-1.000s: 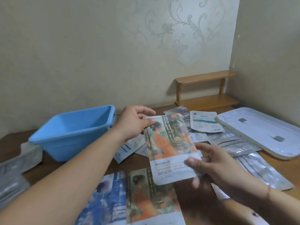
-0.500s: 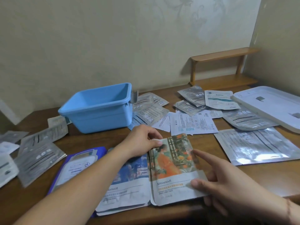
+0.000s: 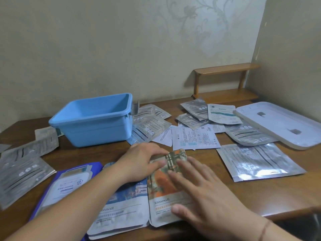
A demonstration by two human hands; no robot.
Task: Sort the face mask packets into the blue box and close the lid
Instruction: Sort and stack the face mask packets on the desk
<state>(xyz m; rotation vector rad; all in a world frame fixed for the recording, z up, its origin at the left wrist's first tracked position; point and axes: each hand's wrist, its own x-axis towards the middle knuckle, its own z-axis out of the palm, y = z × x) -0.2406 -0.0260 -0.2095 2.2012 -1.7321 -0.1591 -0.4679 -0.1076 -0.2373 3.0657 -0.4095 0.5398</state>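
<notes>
**A:** Where are your hands?

**B:** Both are on the orange-picture packet (image 3: 166, 186) in the lower middle of the frame. Your left hand (image 3: 140, 162) lies over its upper left corner, thumb along the top edge; whether that grip actually pinches the packet, I cannot tell. Your right hand (image 3: 203, 192) rests flat on its right half, fingers straight and spread, grip open.

**A:** And what is beside that packet?

**B:** A blue-picture packet (image 3: 121, 206) lies touching it on the left, partly under your left forearm. Further left is a purple-edged packet (image 3: 69, 185), and silver packets (image 3: 22, 173) sit at the left edge of the frame.

**A:** The box?

**B:** The blue box (image 3: 97, 124) stands open on the desk (image 3: 260, 193), left of centre and above your left hand. From here no packet shows inside it.

**A:** The rest?

**B:** The white lid (image 3: 281, 124) lies flat at the right edge, well apart from the box. Between them is a loose spread of white and silver packets (image 3: 194, 136), and a large silver packet (image 3: 258, 160) lies just right of your right hand.
</notes>
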